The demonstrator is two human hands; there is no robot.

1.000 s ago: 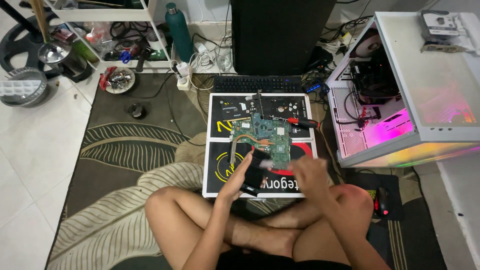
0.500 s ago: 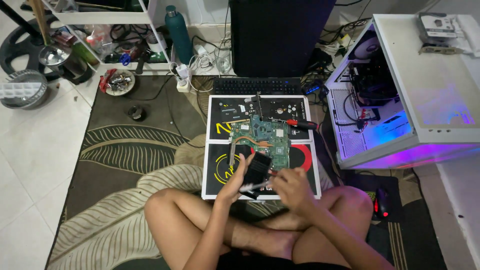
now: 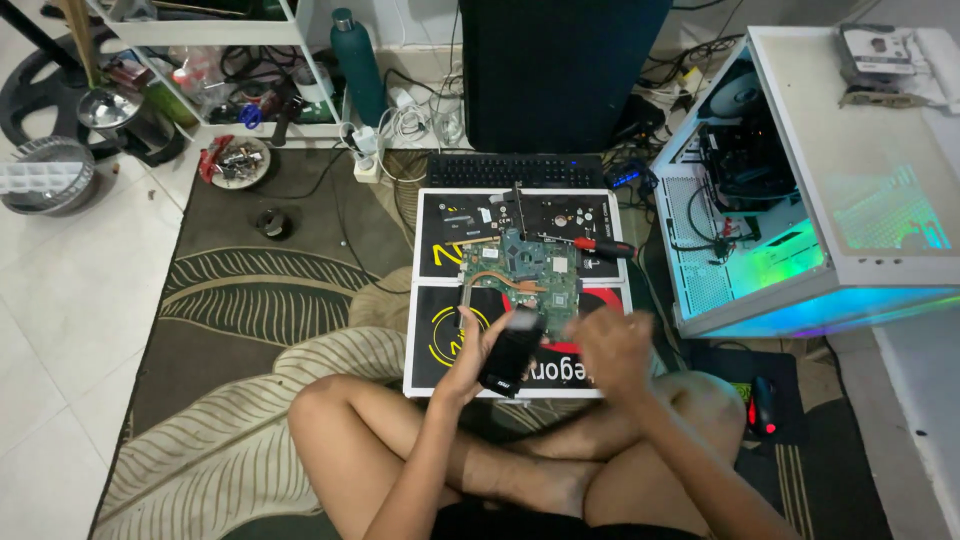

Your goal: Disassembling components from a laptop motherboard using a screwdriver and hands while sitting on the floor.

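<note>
I sit cross-legged on a rug. My left hand (image 3: 478,352) holds a small black rectangular part (image 3: 512,350) above the near edge of a black work mat (image 3: 440,340). My right hand (image 3: 610,345) hovers just right of that part, blurred, fingers loosely curled, with nothing seen in it. A green laptop motherboard (image 3: 525,280) with a copper heat pipe lies on the mat just beyond both hands. A red-handled screwdriver (image 3: 600,245) rests on the mat to the right of the board.
A black keyboard (image 3: 515,170) and a dark monitor (image 3: 560,70) stand behind the mat. A white lit computer case (image 3: 850,200) lies at right, a mouse (image 3: 765,405) near my right knee. A teal bottle (image 3: 358,65), shelf and bowl of parts (image 3: 235,160) are back left.
My right hand has pulled away from the black part and moved right. The left hand keeps hold of the part, now nearer to me. The case lights changed from pink to cyan.
</note>
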